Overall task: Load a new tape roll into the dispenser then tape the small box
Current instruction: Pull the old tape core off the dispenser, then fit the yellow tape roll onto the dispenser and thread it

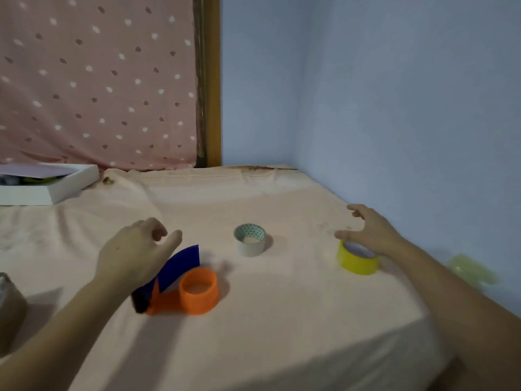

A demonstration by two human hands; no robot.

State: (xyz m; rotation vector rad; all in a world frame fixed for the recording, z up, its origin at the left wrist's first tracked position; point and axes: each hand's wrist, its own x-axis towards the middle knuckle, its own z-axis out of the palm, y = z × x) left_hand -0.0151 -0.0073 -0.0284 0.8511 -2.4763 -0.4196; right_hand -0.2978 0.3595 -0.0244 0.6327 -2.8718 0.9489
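Observation:
An orange tape dispenser (194, 292) with a blue blade guard lies on the peach cloth, its round hub empty. My left hand (132, 252) hovers just above its blue part, fingers loosely curled and apart, holding nothing. A yellow tape roll (356, 262) lies flat at the right. Over it spreads my right hand (369, 231), fingers apart, fingertips close to its rim; whether they touch is unclear. A white tape roll (249, 241) with a patterned core stands between the two. At the left edge, part of a brown cardboard box (10, 303) shows.
A white tray (64, 184) holding papers sits at the back left. The blue wall (394, 108) runs close along the right side of the bed. A dotted pink curtain hangs behind. The cloth's front edge drops off at lower right.

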